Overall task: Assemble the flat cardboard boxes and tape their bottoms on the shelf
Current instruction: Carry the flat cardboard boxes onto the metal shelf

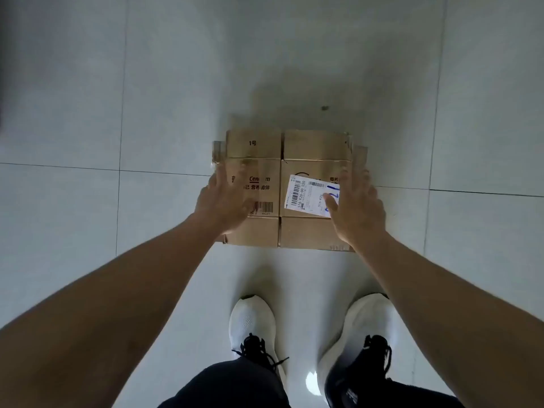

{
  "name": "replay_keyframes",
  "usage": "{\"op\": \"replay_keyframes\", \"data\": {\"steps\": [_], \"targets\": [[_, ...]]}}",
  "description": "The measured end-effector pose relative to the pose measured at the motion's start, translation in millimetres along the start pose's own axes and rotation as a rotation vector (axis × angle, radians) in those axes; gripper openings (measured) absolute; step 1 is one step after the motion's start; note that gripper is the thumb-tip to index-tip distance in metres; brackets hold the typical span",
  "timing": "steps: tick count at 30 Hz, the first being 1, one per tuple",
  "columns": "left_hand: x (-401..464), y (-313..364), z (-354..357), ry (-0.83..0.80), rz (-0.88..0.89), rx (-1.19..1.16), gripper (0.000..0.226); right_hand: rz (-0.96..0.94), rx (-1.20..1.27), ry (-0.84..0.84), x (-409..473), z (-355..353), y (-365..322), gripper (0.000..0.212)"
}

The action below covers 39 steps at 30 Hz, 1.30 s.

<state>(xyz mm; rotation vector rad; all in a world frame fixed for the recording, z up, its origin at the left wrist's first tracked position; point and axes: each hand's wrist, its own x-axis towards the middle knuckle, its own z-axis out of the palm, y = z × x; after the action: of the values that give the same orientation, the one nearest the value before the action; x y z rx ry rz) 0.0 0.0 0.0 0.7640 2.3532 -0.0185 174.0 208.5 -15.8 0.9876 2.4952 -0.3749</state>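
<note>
flat box on floor | left hand, right hand over its sides

flat box on floor | shoes nearer | label on box, right half

Pale grey tiled floor carries flattened cardboard box and two white-toed shoes, near box.
</note>
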Motion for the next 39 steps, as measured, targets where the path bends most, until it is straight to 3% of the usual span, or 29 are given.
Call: {"op": "replay_keyframes", "data": {"steps": [8,12,15,17,21,25,29,39], "targets": [[4.2,-27.3,20.8,-0.148,-0.073,-0.220,0.087,0.174,0.336,-0.129,-1.2,34.0,10.4,0.078],[6.5,-29.9,26.6,-0.110,-0.117,-0.395,0.094,0.291,0.585,-0.096,0.3,38.9,14.2,0.090],[13.5,-33.4,27.6,-0.077,-0.166,-0.544,0.113,0.407,0.740,-0.080,4.6,48.1,21.1,0.100],[18.9,-38.2,26.3,-0.100,-0.205,-0.640,0.134,0.523,0.967,-0.098,7.7,52.5,27.7,0.105],[31.4,-49.2,35.6,-0.114,-0.244,-0.729,0.154,0.665,1.276,-0.183,11.9,56.9,35.5,0.099],[29.3,-47.1,35.8,-0.138,-0.185,-0.795,0.160,0.686,1.354,-0.216,13.4,57.1,36.7,0.116],[23.6,-47.1,29.7,-0.164,-0.165,-0.775,0.159,0.701,1.414,-0.278,16.4,50.0,37.6,0.120],[5.4,-49.6,34.8,-0.188,-0.122,-1.007,0.158,0.595,1.430,-0.362,-1.6,34.6,45.2,0.086]]}}
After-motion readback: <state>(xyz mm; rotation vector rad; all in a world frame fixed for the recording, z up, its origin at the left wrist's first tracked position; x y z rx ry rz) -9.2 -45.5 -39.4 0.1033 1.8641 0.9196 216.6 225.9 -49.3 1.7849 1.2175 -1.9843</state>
